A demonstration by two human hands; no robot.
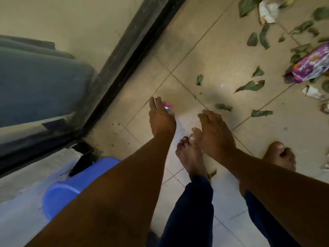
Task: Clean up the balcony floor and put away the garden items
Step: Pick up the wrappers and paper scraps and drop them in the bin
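Observation:
My left hand (161, 120) is stretched out over the tiled floor (204, 50), seen from the back. A small pink and silver wrapper (167, 106) shows at its thumb side, apparently pinched there, though the thumb itself is hidden. Beside it my right hand (214, 134) hangs with relaxed fingers, holding nothing. Green leaves (251, 85) lie scattered across the tiles to the right. Among them are a purple packet (310, 66), crumpled paper (268, 12) at the top and white scraps (313, 92) at the right edge.
A blue plastic bin (71, 186) stands at the lower left, partly behind my left forearm. A dark sliding-door track (124, 50) runs diagonally along the wall. My bare feet (190, 155) stand on the tiles below my hands.

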